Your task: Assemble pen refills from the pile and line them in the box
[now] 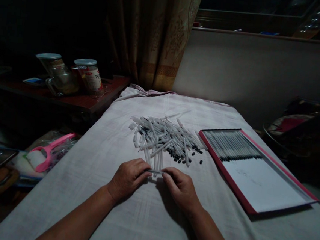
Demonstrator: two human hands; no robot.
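Note:
My left hand (130,178) and my right hand (181,188) meet over the cloth, both closed in a pinch. Between their fingertips lies a thin greyish pen (155,171), held crosswise by its two ends. Just beyond it is a heap of translucent white pen barrels (161,135), some pointing toward my hands. Small black pen plugs (177,157) are scattered along the heap's near right side. To the right, a shallow red-edged box (272,187) holds a row of pens (232,144) with dark ends at its far half; its white bottom shows at the near half.
A white cloth (127,222) covers the table. On the left, a dark red side table (106,92) carries lidded jars (89,77) and a glass mug (63,82). Lower left lies a pink handled object (51,151) among plastic bags. Behind are a curtain (156,40) and a wall.

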